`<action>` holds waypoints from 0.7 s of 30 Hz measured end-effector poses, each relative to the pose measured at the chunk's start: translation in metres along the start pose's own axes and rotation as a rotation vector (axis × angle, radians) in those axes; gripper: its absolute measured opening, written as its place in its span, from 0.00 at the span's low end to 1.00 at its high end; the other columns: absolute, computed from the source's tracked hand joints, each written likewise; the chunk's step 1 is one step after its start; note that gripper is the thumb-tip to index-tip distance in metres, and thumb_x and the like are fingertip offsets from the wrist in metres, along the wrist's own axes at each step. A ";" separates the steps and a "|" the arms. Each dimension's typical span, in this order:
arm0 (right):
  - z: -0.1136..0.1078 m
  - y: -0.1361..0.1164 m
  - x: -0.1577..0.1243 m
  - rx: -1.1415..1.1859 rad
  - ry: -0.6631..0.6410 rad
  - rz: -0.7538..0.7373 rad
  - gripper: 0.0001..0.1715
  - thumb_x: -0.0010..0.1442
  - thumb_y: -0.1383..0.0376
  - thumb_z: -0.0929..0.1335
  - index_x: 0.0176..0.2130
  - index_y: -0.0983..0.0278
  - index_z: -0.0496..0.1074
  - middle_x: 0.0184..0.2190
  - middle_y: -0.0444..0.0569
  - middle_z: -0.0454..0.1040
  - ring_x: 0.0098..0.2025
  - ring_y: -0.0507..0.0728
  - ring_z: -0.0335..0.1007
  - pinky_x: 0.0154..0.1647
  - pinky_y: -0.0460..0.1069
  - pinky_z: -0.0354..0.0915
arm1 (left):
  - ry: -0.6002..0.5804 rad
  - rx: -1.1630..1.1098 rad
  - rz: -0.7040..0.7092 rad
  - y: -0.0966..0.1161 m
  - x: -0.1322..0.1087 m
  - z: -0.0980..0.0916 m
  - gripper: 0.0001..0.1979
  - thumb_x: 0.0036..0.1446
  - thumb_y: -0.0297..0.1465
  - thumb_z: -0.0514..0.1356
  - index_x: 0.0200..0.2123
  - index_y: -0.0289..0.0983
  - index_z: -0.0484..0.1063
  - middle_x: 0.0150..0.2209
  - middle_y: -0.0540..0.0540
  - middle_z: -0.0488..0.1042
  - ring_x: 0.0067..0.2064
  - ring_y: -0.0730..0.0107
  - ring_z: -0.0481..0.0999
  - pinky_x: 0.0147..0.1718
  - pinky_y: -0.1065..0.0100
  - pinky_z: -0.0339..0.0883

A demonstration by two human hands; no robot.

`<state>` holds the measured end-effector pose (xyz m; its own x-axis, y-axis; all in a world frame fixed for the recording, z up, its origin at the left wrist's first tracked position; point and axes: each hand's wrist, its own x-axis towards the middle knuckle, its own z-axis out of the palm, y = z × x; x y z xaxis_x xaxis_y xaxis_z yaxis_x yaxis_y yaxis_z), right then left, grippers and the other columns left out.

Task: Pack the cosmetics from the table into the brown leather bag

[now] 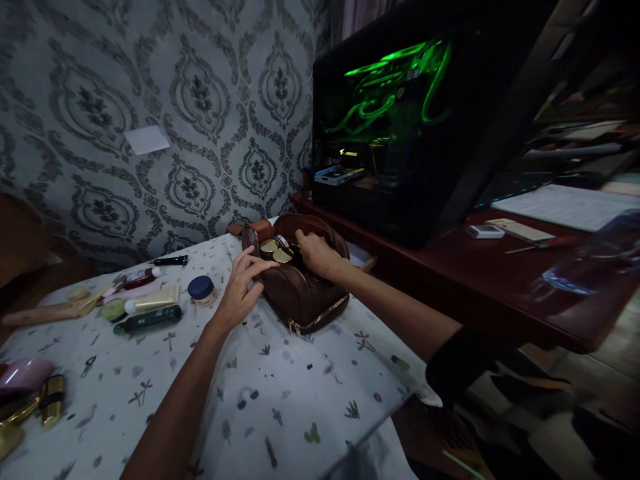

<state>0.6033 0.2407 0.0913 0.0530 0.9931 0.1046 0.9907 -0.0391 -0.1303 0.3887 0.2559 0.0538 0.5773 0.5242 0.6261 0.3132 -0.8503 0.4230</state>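
A brown leather toiletry bag (307,300) with a gold zipper stands open on the patterned cloth. Inside it, round gold-topped jars (283,255) show on the left side. My left hand (243,287) rests at the bag's left rim, its fingers stretched out and touching the edge. Into the bag's right half reaches my right hand (320,255), fingers curled downward. Its fingertips are partly hidden, and whatever they grip cannot be made out.
Left of the bag are a blue-lidded jar (202,291), a dark green tube (147,320), a cream tube (155,299) and a wooden-handled brush (47,313). A black computer case (395,200) with green lights stands on the red-brown desk (480,280). A clear bottle (595,257) lies there.
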 end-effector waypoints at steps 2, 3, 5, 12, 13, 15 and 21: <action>0.002 -0.002 0.000 -0.010 -0.013 -0.003 0.26 0.65 0.75 0.57 0.61 0.71 0.57 0.51 0.68 0.70 0.53 0.68 0.71 0.51 0.56 0.66 | 0.000 0.000 0.014 0.001 0.001 0.000 0.24 0.57 0.22 0.49 0.53 0.44 0.74 0.46 0.46 0.73 0.64 0.58 0.62 0.69 0.43 0.47; 0.003 -0.003 0.000 -0.016 -0.020 -0.005 0.26 0.65 0.75 0.58 0.61 0.72 0.57 0.51 0.69 0.69 0.53 0.68 0.71 0.51 0.56 0.65 | 0.002 -0.003 0.024 0.001 0.001 0.000 0.24 0.58 0.22 0.49 0.53 0.44 0.74 0.46 0.46 0.73 0.63 0.58 0.63 0.69 0.43 0.46; 0.005 -0.005 0.000 -0.029 -0.031 -0.011 0.26 0.65 0.74 0.59 0.61 0.73 0.56 0.53 0.70 0.68 0.54 0.67 0.70 0.52 0.55 0.65 | 0.005 -0.012 0.038 0.001 0.002 0.000 0.24 0.58 0.22 0.49 0.53 0.45 0.74 0.46 0.46 0.73 0.62 0.58 0.64 0.69 0.43 0.46; 0.006 -0.003 0.003 -0.084 -0.015 -0.038 0.22 0.67 0.71 0.58 0.59 0.72 0.61 0.50 0.68 0.71 0.52 0.66 0.73 0.49 0.54 0.67 | 0.006 -0.004 0.026 0.000 0.002 0.000 0.24 0.57 0.22 0.50 0.52 0.43 0.74 0.44 0.45 0.73 0.63 0.57 0.63 0.68 0.43 0.47; 0.005 -0.003 0.003 -0.099 0.005 -0.043 0.21 0.68 0.71 0.58 0.58 0.72 0.62 0.50 0.69 0.71 0.51 0.67 0.73 0.49 0.55 0.68 | 0.003 -0.005 0.022 -0.001 0.001 0.000 0.24 0.56 0.21 0.50 0.52 0.43 0.74 0.45 0.45 0.73 0.64 0.57 0.62 0.69 0.44 0.47; 0.003 -0.005 0.007 -0.130 0.055 -0.049 0.21 0.68 0.70 0.56 0.57 0.73 0.64 0.52 0.71 0.69 0.53 0.68 0.72 0.49 0.57 0.68 | 0.000 -0.007 0.016 -0.002 0.001 0.001 0.24 0.57 0.22 0.49 0.52 0.44 0.74 0.46 0.45 0.73 0.64 0.58 0.61 0.69 0.44 0.46; -0.006 -0.018 0.039 -0.168 0.087 -0.064 0.20 0.67 0.70 0.60 0.55 0.73 0.70 0.55 0.69 0.69 0.58 0.67 0.68 0.52 0.56 0.67 | 0.016 -0.021 0.031 -0.003 0.001 0.002 0.24 0.57 0.21 0.50 0.52 0.44 0.74 0.46 0.45 0.72 0.65 0.58 0.61 0.69 0.45 0.46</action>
<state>0.5881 0.2796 0.1036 -0.0070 0.9811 0.1935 0.9990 -0.0017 0.0445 0.3896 0.2590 0.0518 0.5739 0.4988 0.6495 0.2796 -0.8648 0.4171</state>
